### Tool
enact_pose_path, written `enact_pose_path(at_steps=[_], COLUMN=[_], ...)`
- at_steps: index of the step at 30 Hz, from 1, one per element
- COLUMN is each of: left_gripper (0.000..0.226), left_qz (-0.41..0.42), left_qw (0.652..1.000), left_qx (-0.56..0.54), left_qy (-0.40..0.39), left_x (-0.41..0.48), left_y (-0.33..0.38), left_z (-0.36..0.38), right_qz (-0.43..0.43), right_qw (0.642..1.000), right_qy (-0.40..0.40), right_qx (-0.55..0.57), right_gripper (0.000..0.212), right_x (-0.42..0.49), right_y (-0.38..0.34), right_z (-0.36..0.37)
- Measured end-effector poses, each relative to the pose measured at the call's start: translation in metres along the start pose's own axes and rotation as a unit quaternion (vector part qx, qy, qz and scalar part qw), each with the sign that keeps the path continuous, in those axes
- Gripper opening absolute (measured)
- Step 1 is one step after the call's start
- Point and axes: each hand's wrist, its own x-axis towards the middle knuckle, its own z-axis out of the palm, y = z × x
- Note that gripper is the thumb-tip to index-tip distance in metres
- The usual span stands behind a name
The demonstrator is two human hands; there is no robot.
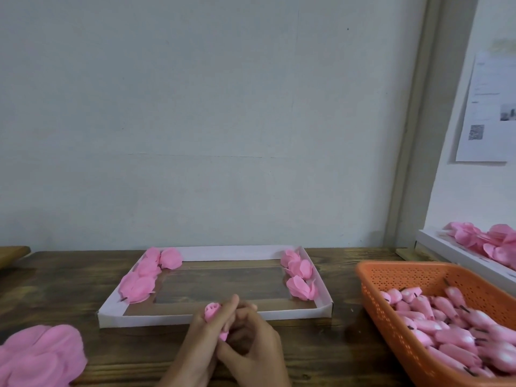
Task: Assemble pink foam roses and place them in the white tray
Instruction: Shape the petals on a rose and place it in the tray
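The person is holding a pink rose bud [212, 310] over the wooden surface [321, 358], just in front of the near wall of the white tray [223, 318]. The left hand [206, 339] is wrapping its fingers around the bud, its grip closed on it, with the bud's curled top poking out above the fingers. The right hand [257, 342] is pressing in close against the left, fingers curled, its grip pinching the bud's lower end.

Inside the tray, finished roses [142, 280] are lying along the left side and a few more roses [300, 277] along the right side, well apart from each other.

An orange basket [391, 272] is sitting to the right of the tray, holding a heap of pink buds [452, 331]. A pile of loose pink petals [42, 356] is lying at the near left of the surface. A second tray [446, 247] at the far right is holding more petals [491, 241].
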Motion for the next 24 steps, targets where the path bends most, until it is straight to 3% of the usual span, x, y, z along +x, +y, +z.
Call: enact_pose_path(at_steps=[4,7,12,15,21,24], left_gripper=[0.063,0.052,0.075,0.062,0.054,0.052], left_qz=[-0.018,-0.014,-0.003,-0.008,-0.003,-0.013], left_qw=[0.998,0.995,0.997,0.995,1.0,1.0], left_qx=[-0.001,0.021,0.012,0.05,0.006,0.021], left_qy=[-0.053,-0.095,-0.077,-0.091,0.022,0.018], left_x=[-0.001,-0.002,-0.001,-0.002,0.003,0.002], left_y=[0.004,0.004,0.003,0.004,0.002,0.004], left_z=[-0.004,-0.009,-0.014,-0.012,-0.008,-0.004], right_qz=[0.027,0.061,0.145,0.19,0.112,0.09], right_qw=[0.996,0.985,0.95,0.933,0.963,0.975], right_qy=[-0.034,-0.086,-0.156,-0.172,-0.152,-0.114], right_qx=[0.077,0.135,0.228,0.252,0.193,0.166], right_gripper=[0.015,0.014,0.018,0.021,0.032,0.026], right_x=[0.004,0.006,0.008,0.007,0.005,0.009], right_y=[-0.004,-0.01,-0.025,-0.022,-0.015,-0.012], right_z=[-0.001,-0.001,-0.006,-0.005,-0.003,-0.008])
